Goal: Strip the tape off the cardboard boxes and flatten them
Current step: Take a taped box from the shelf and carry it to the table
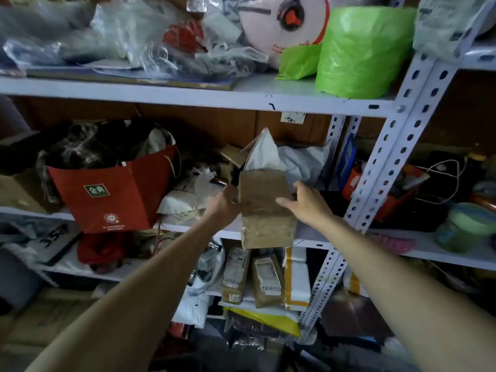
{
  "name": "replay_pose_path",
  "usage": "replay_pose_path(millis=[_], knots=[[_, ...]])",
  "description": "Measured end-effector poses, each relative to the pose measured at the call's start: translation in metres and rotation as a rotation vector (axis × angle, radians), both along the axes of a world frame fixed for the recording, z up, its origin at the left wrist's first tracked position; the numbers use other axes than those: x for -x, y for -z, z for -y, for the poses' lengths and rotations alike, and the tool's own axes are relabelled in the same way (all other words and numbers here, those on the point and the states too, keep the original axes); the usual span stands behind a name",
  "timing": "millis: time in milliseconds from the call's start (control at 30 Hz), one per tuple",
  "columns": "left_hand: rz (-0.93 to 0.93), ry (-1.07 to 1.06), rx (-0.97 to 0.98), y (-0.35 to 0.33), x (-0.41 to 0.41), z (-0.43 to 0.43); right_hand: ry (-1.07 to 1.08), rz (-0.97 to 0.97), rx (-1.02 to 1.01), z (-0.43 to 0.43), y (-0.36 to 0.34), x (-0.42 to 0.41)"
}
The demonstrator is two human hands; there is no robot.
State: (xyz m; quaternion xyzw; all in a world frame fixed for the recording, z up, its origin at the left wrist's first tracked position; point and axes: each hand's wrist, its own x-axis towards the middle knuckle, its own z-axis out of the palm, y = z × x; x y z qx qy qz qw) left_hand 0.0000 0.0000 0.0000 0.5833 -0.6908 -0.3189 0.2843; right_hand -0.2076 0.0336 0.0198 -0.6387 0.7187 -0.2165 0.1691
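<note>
A small brown cardboard box (264,210) sticks out over the front edge of the middle shelf (188,227), with clear tape shining on its front face. My left hand (224,204) grips its left side. My right hand (306,201) lies on its right side, thumb across the top. A white plastic mailer (264,151) stands just behind the box. Two more taped brown boxes (252,275) with labels stand upright on the shelf below.
A red paper bag (112,197) full of dark clothes stands left of the box. The white perforated shelf post (386,167) rises just right of my right hand. A green plastic roll (359,52) and clear bags fill the top shelf. Loose packaging lies on the floor.
</note>
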Motion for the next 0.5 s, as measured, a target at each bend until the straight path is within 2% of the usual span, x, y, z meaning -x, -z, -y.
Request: replay_pose_path(millis=[67,233,400,500], knots=[[-0.173,-0.027,-0.09,0.011,0.009,0.009,0.019,0.075,-0.02,0.011,0.011,0.002],[-0.439,-0.011,-0.364,0.031,0.015,0.009,0.012,0.474,-0.148,0.016,0.035,0.006],[-0.581,0.022,-0.347,0.033,0.006,-0.014,-0.082,0.559,-0.208,-0.001,0.032,0.002],[-0.678,0.026,-0.326,0.034,0.002,-0.031,-0.073,0.597,-0.114,-0.021,0.035,-0.004]])
